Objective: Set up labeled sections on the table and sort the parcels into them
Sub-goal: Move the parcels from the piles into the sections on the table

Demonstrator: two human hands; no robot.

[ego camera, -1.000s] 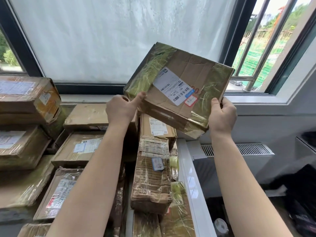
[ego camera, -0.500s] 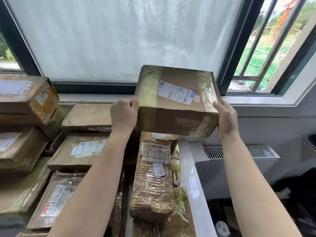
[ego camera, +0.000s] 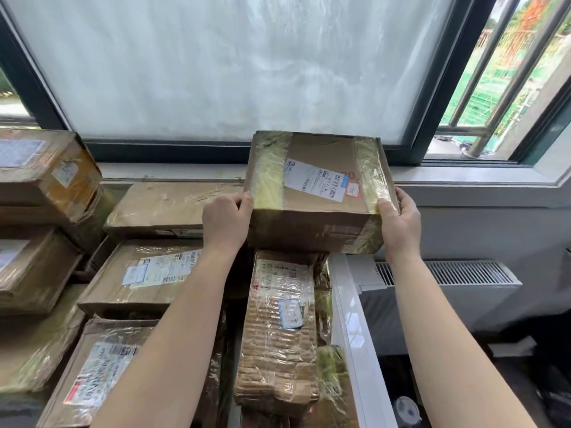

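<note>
A brown cardboard parcel (ego camera: 312, 223) with yellowish tape bands and a white shipping label sits level at the back right of the table, just below the window sill. My left hand (ego camera: 227, 222) grips its left side and my right hand (ego camera: 400, 223) grips its right side. Its underside rests on or just above a long parcel of corrugated card wrapped in clear tape (ego camera: 279, 332); whether they touch is hidden. More taped parcels lie to the left: a flat one (ego camera: 167, 205) at the back and a labelled one (ego camera: 142, 273) in front of it.
Stacked boxes (ego camera: 46, 180) fill the far left. The table's white right edge (ego camera: 349, 319) runs toward me, with a radiator (ego camera: 448, 274) and dark floor beyond it. A frosted window (ego camera: 234, 66) and its sill (ego camera: 463, 177) stand right behind the parcels.
The parcel was held high and tilted toward me; both hands have levelled it and lowered it onto the back right of the pile.
</note>
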